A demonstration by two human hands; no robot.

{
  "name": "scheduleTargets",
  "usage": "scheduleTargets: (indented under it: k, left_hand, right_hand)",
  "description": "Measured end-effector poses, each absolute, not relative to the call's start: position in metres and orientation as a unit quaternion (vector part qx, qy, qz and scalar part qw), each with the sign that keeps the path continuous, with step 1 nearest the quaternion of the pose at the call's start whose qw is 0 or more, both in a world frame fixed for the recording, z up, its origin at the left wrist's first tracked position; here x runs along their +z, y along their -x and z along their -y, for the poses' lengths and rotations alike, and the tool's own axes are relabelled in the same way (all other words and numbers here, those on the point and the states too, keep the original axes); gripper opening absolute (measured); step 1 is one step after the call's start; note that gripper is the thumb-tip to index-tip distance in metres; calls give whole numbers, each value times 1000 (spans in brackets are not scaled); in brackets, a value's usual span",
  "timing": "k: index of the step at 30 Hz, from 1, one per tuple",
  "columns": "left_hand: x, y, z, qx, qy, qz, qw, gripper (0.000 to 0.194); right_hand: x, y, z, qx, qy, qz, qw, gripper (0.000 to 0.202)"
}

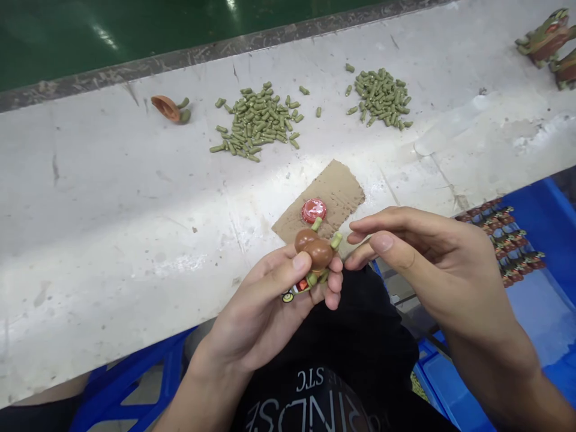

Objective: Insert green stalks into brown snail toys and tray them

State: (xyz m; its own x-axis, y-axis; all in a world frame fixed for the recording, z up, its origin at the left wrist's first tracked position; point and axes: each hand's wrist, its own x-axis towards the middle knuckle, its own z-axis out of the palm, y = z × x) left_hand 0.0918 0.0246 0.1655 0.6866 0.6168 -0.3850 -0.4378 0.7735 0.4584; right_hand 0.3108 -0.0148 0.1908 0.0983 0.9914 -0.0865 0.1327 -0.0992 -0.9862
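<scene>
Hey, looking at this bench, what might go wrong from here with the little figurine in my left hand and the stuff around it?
The figurine is held by the left hand alone, so it might slip if that grip loosens. The red cap on the cardboard piece sits close by and could get bumped. The green pegs lie loose in open piles, so a stray brush might scatter some.

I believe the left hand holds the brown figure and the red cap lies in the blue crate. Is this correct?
Not quite: the head view shows the red cap on the cardboard. The left hand does hold the figure.
</scene>
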Motion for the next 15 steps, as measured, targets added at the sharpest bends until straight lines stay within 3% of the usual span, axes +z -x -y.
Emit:
scheduleTargets:
  k: [4, 8, 12, 15]
  left_hand:
    - [171, -101, -17, 260, -177, -299, 901, 24]
    - [172, -116, -7, 189, -297, -348, 869, 19]
    - [158, -139, 3, 106, -412, -379, 822, 9]
    - [142, -154, 9, 44, -452, -356, 817, 20]
  right_hand:
    - [191, -324, 29, 387, 579, 553, 457, 26]
    - [198, -340, 45, 281, 532, 741, 299, 49]
    - [195, -346, 63, 289, 491, 807, 157, 29]
    - [184, -358, 83, 300, 527, 779, 159, 22]
